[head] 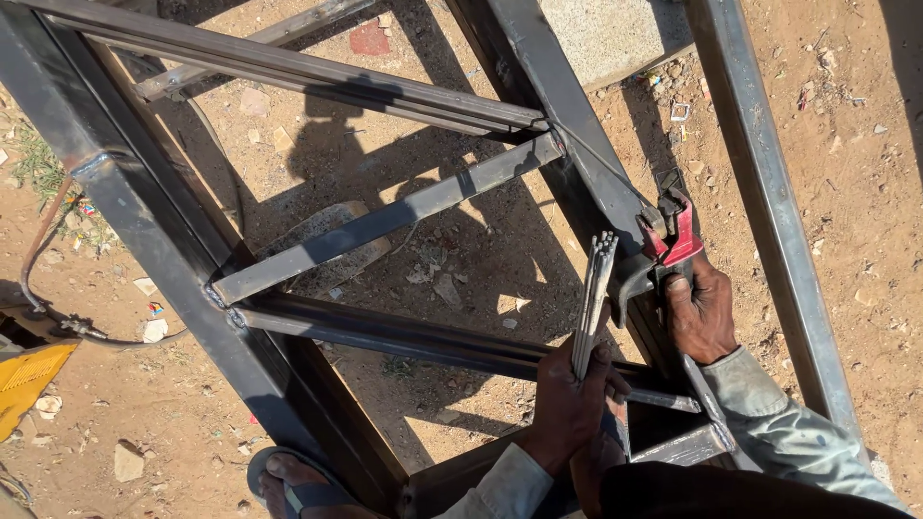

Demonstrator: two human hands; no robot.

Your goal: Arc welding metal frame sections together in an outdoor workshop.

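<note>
My left hand (pixel 567 399) grips a bundle of thin grey welding rods (pixel 593 288) that stick upward from my fist. To its right, my right hand (pixel 700 312) is closed around a red-handled electrode holder (pixel 668 238), whose jaws sit against a dark steel bar of the metal frame (pixel 385 221). The frame is made of square steel tubes joined at welded corners and stands over sandy ground. Both my sleeves are pale grey-green.
A foot in a sandal (pixel 288 481) rests on the dirt at the bottom. A cable (pixel 48 288) curves along the left. A yellow object (pixel 24 380) lies at the left edge. Stones and debris litter the ground; a concrete slab (pixel 606 34) lies at the top.
</note>
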